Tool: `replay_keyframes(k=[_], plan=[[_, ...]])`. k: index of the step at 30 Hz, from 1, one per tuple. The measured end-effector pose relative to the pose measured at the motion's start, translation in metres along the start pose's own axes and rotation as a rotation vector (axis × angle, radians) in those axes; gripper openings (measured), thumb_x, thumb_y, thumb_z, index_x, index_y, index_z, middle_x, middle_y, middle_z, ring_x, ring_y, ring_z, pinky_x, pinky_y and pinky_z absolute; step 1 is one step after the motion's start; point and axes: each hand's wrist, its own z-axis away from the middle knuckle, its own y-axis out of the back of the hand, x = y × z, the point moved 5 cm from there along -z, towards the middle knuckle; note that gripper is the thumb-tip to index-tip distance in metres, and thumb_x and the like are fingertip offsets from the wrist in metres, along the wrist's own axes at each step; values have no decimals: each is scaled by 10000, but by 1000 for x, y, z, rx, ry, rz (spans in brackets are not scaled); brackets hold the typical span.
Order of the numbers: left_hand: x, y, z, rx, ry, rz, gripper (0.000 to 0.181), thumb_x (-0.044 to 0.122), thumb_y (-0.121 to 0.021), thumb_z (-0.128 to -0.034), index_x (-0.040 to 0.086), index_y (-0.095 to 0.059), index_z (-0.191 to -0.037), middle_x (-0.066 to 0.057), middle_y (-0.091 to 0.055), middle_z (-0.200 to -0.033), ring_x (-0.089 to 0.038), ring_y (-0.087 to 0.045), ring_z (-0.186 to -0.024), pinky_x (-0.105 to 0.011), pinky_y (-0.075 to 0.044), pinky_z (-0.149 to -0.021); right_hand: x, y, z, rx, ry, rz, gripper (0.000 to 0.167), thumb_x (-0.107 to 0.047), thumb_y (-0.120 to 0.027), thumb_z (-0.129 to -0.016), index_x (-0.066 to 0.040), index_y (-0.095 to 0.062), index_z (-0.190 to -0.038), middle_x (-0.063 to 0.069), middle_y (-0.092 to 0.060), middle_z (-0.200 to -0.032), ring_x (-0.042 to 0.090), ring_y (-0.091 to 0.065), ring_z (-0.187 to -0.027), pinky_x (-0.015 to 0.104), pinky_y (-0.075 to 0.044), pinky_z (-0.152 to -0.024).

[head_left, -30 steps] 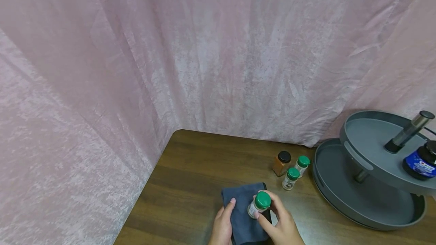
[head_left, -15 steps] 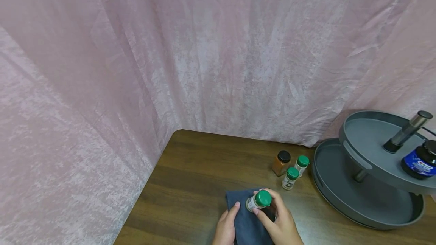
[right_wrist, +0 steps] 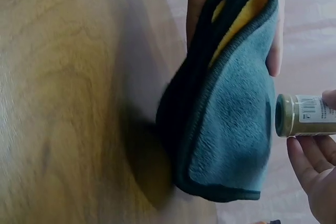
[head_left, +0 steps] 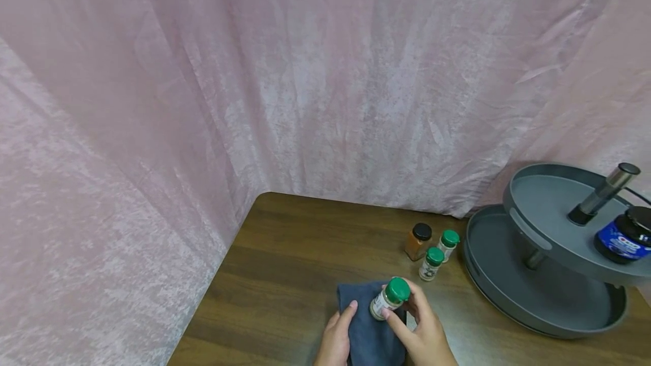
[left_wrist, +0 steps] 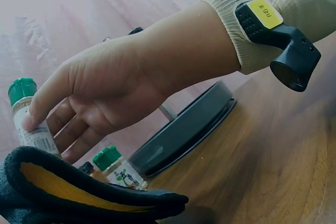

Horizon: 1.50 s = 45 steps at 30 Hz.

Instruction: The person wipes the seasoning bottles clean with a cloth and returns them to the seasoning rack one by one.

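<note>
My right hand point(head_left: 424, 329) pinches a spice jar point(head_left: 380, 304) with a green cap and white label between thumb and fingers, tilted with its cap up and to the right. Below it, my left hand point(head_left: 334, 339) holds a folded dark blue-grey cloth point(head_left: 371, 338), thumb on top. In the right wrist view the jar's base point(right_wrist: 283, 116) is right beside the cloth point(right_wrist: 231, 129); contact between them is unclear. The left wrist view shows a yellow inner side point(left_wrist: 68, 187) in the cloth's fold. The cloth hides part of the left hand.
Beyond the right hand stand two green-capped spice jars point(head_left: 431, 265) point(head_left: 447, 247) and a black-capped jar point(head_left: 417, 243) of orange-brown contents. A two-tier grey turntable tray point(head_left: 539, 298) stands at right, with a blue-labelled dark jar point(head_left: 623, 239) on top. Pink curtain point(head_left: 325, 100) backs the wooden table point(head_left: 285, 253).
The left hand and cloth have shifted slightly right over the last second. The jar leaned over more half a second ago and is now a little more upright, still in the right hand.
</note>
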Motion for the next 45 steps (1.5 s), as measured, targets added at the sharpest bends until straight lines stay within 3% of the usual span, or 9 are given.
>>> replay_keyframes(k=[4, 12, 22, 30, 33, 40, 45], plan=[[1, 0, -1, -11, 0, 8, 648, 419, -504, -1042, -116, -469, -1407, -183, -699, -1214, -181, -679, -1014, -288, -531, -895, 0, 6, -2, 41, -17, 36, 611, -82, -802, -857, -138, -503, -1388, -46, -695, -1173, -40, -630, -1037, 259, -565, -844], [4, 4, -1, 25, -8, -9, 629, 393, -538, -1029, -121, -472, -1385, -130, -705, -1162, -160, -665, -968, -287, -533, -861, -5, 24, -8, 114, 67, 20, 645, 37, -784, -828, -65, -480, -1388, -96, -671, -1100, -10, -618, -953, 149, -501, -843], [9, 7, -1, 3, -1, 12, 546, 406, -548, -1025, -42, -554, -1338, -80, -723, -1152, -129, -652, -995, -277, -504, -904, -16, 60, -18, 249, 36, 11, 589, 75, -768, -831, -28, -503, -1347, -186, -665, -1077, -15, -613, -964, 92, -472, -873], [10, 10, 0, 1, -8, -16, 648, 447, -552, -1015, -55, -488, -1421, -158, -647, -1313, -194, -609, -1149, -299, -480, -968, -25, 96, -27, 331, 116, -24, 636, 189, -718, -806, 27, -483, -1375, -129, -648, -1129, 5, -622, -1026, 79, -461, -905], [7, 10, 0, -8, -2, 9, 629, 426, -545, -1021, -52, -479, -1425, -170, -651, -1292, -202, -632, -1108, -319, -509, -946, -27, 109, -31, 369, 138, -14, 640, 211, -700, -804, 35, -478, -1378, -125, -647, -1122, 5, -619, -1023, 80, -455, -904], [5, 12, 0, -43, -13, 94, 501, 373, -514, -1043, -14, -531, -1362, -41, -726, -1113, -135, -674, -963, -295, -542, -875, -30, 135, -43, 422, 149, -8, 609, 194, -639, -861, 5, -453, -1410, -115, -600, -1160, 21, -589, -1041, 95, -441, -907], [7, 13, -2, -49, -15, 65, 565, 398, -516, -1040, -17, -488, -1423, -77, -700, -1225, -133, -659, -1034, -285, -513, -925, -32, 156, -50, 465, 143, -69, 596, 178, -603, -891, -12, -437, -1431, -40, -602, -1219, 76, -563, -1011, 97, -450, -886]])
